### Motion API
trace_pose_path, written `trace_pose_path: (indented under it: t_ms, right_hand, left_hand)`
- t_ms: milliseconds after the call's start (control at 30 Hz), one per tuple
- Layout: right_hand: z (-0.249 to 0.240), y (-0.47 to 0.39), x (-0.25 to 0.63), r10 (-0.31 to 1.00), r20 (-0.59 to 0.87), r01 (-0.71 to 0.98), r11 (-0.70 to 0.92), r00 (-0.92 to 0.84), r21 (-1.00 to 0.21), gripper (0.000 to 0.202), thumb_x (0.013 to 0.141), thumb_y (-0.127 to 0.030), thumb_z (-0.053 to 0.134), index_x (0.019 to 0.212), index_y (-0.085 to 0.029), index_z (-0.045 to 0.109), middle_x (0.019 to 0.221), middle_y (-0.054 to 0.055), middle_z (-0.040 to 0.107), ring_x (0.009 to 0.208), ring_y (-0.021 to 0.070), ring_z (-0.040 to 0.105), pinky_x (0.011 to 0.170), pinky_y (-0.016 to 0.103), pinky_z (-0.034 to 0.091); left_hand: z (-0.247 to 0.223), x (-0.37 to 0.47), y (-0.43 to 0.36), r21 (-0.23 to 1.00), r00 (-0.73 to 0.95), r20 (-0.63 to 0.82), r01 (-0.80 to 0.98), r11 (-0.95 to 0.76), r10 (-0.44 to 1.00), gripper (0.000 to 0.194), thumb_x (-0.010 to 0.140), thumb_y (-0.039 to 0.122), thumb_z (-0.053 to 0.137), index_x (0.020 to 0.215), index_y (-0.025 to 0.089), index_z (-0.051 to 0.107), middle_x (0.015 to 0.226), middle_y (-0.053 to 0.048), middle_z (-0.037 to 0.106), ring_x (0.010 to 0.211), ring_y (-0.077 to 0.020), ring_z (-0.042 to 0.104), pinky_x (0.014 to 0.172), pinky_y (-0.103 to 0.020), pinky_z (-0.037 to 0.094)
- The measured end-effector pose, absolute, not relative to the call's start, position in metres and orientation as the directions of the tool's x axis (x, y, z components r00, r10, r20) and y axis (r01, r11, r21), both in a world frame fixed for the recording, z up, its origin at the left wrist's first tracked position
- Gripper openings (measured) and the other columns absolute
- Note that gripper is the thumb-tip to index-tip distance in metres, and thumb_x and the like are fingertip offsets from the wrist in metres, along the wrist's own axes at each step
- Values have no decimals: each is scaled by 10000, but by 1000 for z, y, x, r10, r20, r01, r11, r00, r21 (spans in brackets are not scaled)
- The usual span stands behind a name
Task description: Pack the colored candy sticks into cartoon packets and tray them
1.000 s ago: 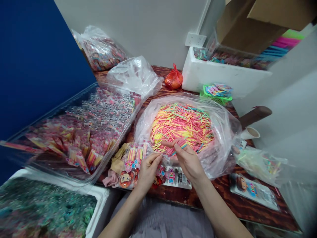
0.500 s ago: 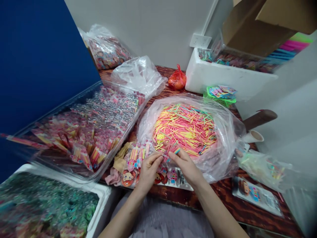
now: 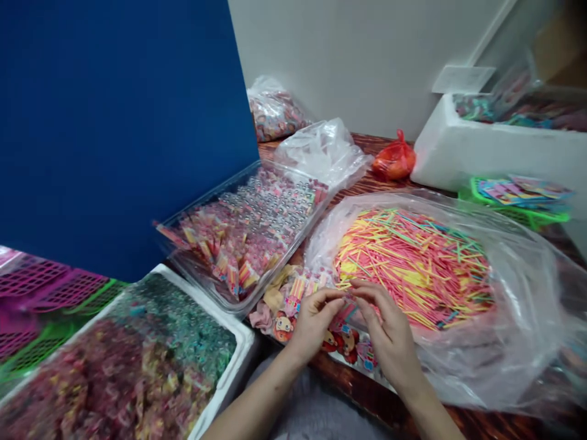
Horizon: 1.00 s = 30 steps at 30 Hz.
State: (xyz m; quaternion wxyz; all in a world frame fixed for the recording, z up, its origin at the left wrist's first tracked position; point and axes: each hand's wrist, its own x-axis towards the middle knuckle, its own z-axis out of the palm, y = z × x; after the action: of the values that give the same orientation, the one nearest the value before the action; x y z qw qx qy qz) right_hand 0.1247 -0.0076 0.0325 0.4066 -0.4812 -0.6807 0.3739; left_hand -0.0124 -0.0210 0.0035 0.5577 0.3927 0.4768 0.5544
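My left hand [image 3: 317, 321] is closed, thumb and forefinger pinching the edge of a small clear packet [image 3: 351, 313]. My right hand [image 3: 387, 330] is closed around the packet's other side; what lies under its fingers is mostly hidden. Both hands are just in front of a heap of thin pink, yellow and green sticks [image 3: 413, 263] inside an open clear plastic bag [image 3: 518, 287]. Under the hands lie printed packets [image 3: 284, 324] with cartoon faces, some with coloured sticks in them. A crumpled cloth [image 3: 262, 316] is beside them.
Left of the hands is a clear tray [image 3: 238, 308] of filled packets. A white foam box [image 3: 245, 342] of wrapped pieces stands nearer, below a blue panel [image 3: 123, 122]. Behind are a red bag [image 3: 395, 160], a green basket [image 3: 527, 214] and another foam box [image 3: 499, 153].
The view has swung left, so the scene sits farther right and more of the near foam box shows. The bunch of sticks seen in my right hand is now mostly hidden.
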Motion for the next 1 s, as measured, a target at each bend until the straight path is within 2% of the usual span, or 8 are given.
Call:
trace_pose_path:
  t_ms: [133, 267, 400, 467, 667, 767, 833, 1000]
  right_hand:
    - [35, -12, 121, 946, 158, 307, 245, -284, -920, 177, 927, -352, 522, 989, -282, 672, 1161, 74, 627, 1136, 277, 540, 972, 427, 412]
    - [36, -16, 134, 985, 72, 196, 103, -160, -975, 240, 914, -398, 533, 1096, -290, 645, 1173, 66, 645, 1086, 262, 587, 908, 385, 473]
    - [25, -16, 156, 999, -41, 137, -38, -19, -990, 238, 872, -451, 582, 918, -246, 693, 950, 68, 715, 901, 257, 642, 821, 382, 503]
    - [18, -16, 166, 996, -89, 81, -90, 7, -993, 255, 856, -458, 604, 888, -223, 697, 900, 70, 723, 844, 247, 648, 792, 380, 511]
    - [-1, -14, 213, 979, -61, 41, -70, 195, -997, 232, 848, -431, 623, 873, -209, 687, 838, 52, 706, 823, 220, 640, 776, 347, 493]
    - [-13, -10, 241, 953, -9, 139, -53, 302, -989, 224, 858, -415, 596, 867, -204, 670, 825, 48, 688, 818, 221, 629, 775, 357, 485]
    - [-21, -3, 254, 943, 67, 313, -40, 326, -949, 211, 880, -380, 548, 880, -201, 660, 850, 53, 680, 838, 229, 617, 795, 378, 473]
    - [-32, 21, 263, 950, 267, 810, 29, 159, -586, 200, 901, -233, 466, 853, -195, 657, 886, 87, 645, 910, 257, 555, 842, 406, 428]
  left_hand:
    - [9, -18, -24, 966, -91, -96, -249, 70, 991, 170, 803, 304, 659, 883, 159, 696, 881, -50, 703, 847, -178, 636, 803, -282, 495]
    - [6, -39, -27, 999, -239, -43, -38, 35, 970, 179, 835, 342, 616, 860, 170, 659, 809, -24, 663, 771, -163, 614, 707, -252, 482]
    - [-19, -63, -14, 907, -408, 211, 421, -23, 888, 179, 900, 314, 515, 932, 191, 641, 931, -53, 670, 907, -206, 618, 856, -339, 471]
    - [-35, -69, -3, 803, -366, 299, 596, -25, 881, 207, 906, 275, 481, 1001, 186, 642, 1028, -90, 673, 1016, -246, 607, 943, -409, 439]
    - [-47, -71, 8, 682, -382, 283, 725, 95, 880, 456, 936, 357, 435, 1337, 144, 472, 1241, -173, 604, 1172, -307, 557, 1002, -472, 420]
    - [-36, -68, -3, 609, -260, 352, 793, -9, 899, 508, 936, 369, 442, 1405, 176, 402, 1372, -170, 512, 1283, -326, 458, 1068, -514, 348]
    - [-29, -61, -11, 569, -173, 401, 817, -96, 900, 519, 930, 364, 464, 1415, 198, 388, 1434, -162, 449, 1328, -331, 401, 1089, -529, 318]
    - [-23, -31, -16, 562, 17, 400, 785, -259, 917, 402, 929, 293, 484, 1327, 233, 488, 1396, -124, 483, 1302, -299, 430, 1083, -517, 345]
